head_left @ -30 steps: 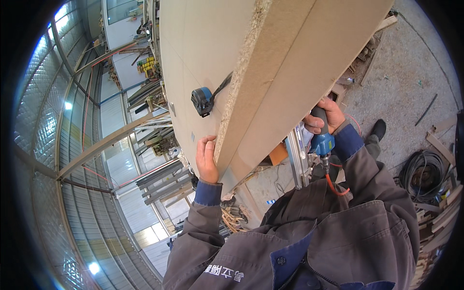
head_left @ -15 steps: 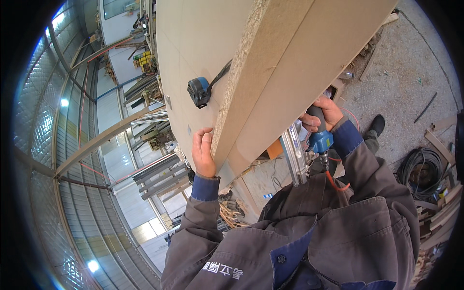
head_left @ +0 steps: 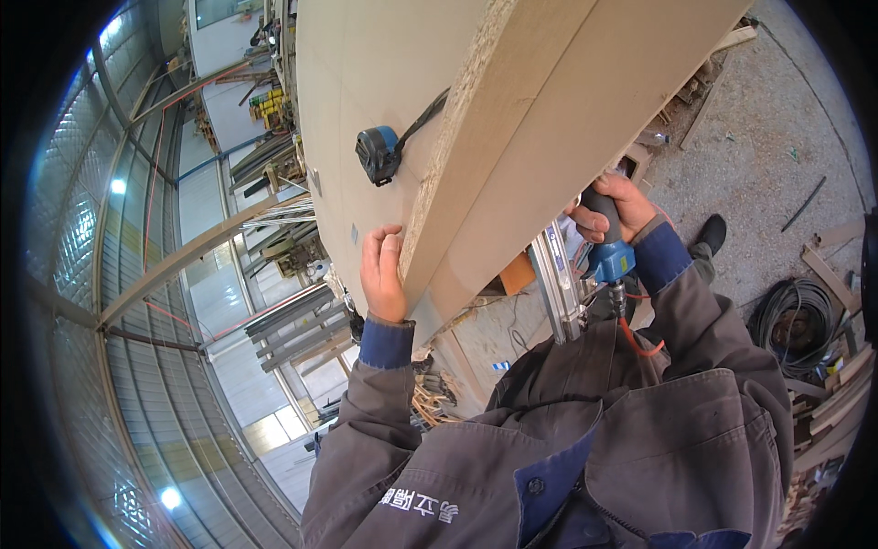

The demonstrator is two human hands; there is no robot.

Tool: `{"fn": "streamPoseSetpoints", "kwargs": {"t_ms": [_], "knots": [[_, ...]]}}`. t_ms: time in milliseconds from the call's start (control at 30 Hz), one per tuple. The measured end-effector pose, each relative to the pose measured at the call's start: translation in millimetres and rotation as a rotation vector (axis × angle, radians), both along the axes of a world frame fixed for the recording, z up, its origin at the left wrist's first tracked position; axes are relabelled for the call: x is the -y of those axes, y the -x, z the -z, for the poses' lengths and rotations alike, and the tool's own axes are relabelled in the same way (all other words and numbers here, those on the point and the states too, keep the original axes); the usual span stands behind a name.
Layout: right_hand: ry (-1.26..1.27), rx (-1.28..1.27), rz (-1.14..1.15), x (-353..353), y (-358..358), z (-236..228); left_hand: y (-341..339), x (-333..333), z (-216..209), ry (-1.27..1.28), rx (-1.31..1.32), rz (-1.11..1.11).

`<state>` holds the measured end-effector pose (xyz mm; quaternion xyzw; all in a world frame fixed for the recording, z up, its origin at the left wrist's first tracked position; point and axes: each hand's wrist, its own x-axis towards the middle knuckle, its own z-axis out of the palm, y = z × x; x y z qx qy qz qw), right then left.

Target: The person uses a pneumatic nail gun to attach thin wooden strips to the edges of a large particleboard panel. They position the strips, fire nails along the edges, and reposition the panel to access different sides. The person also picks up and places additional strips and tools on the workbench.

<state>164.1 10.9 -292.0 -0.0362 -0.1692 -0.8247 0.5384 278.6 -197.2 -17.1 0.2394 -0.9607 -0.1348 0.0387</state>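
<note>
My right hand (head_left: 615, 209) is wrapped round the dark grip of a blue air nail gun (head_left: 611, 261), beside the right edge of the wooden panel (head_left: 549, 165). An orange air hose (head_left: 637, 340) runs from its fitting, and a silver magazine (head_left: 556, 279) sits to its left. At the near end of a thick wooden strip (head_left: 439, 206) with a rough edge, my left hand (head_left: 382, 279) grips, its fingers along the left side and its thumb hidden. The nail gun's nose is hidden by the panel. A blue and black tape measure (head_left: 378, 154) lies on the panel left of the strip.
A coil of black hose (head_left: 796, 322) lies on the concrete floor (head_left: 764, 137) at right, near loose wood pieces (head_left: 841, 398). Long metal profiles (head_left: 291, 325) are stacked at left. A plastic bottle (head_left: 653, 138) lies by the panel's right edge.
The view has shifted slightly, and my left hand sits a little higher in it. Both hands keep their holds, with the nail gun at nearly the same place by the panel's edge.
</note>
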Motion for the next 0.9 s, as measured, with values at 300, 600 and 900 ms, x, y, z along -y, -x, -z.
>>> {"fn": "streamPoseSetpoints", "kwargs": {"t_ms": [300, 600, 900], "knots": [[-0.085, 0.112, 0.175, -26.5, -35.0, 13.9, -9.7, 4.0, -0.3, -0.132, -0.124, -0.116], [-0.432, 0.06, 0.435, -98.3, -103.8, 25.8, -89.5, -34.9, 7.4, -0.212, -0.646, 0.339], [-0.629, 0.178, 0.699, -139.2, -220.5, 46.8, -327.8, 85.1, 91.9, -1.755, -0.677, -0.569]]}}
